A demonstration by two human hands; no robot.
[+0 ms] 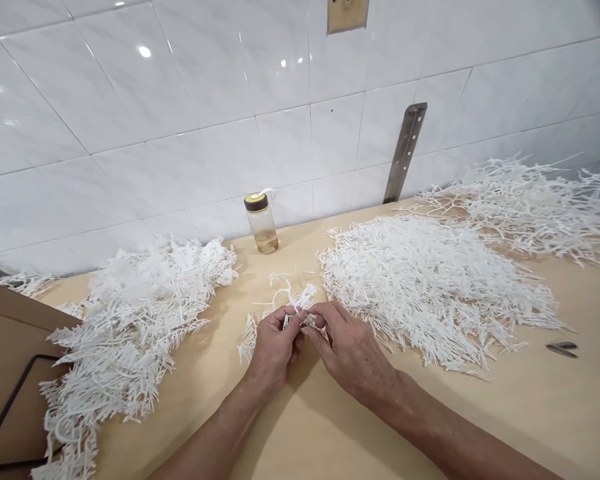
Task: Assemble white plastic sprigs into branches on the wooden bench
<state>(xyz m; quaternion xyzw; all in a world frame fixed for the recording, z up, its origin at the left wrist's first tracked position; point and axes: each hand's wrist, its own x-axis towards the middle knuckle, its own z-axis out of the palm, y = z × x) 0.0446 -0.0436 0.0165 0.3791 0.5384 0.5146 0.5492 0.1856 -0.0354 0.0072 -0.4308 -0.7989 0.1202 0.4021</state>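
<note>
My left hand [275,347] is closed, thumb and fingers pinching a thin white branched sprig [307,295] that looks like plastic. My right hand [355,347] is closed too, its thumb and index finger meeting the left fingertips at the same sprig. What lies between the fingers is partly hidden. Just beyond the hands, a few loose white strands rest on the table. A small bunch of white sprigs [249,339] lies beside my left hand. To the right spreads a large heap of short white pieces [430,287]; on the left is a heap of bushy white sprigs [145,320].
A clear bottle with a dark lid [263,230] stands near the tiled wall. A metal bracket [405,153] is upright at the wall. More long white strands [545,207] lie far right. A small dark metal tool [563,349] rests on the right; a cardboard box [15,387] stands left.
</note>
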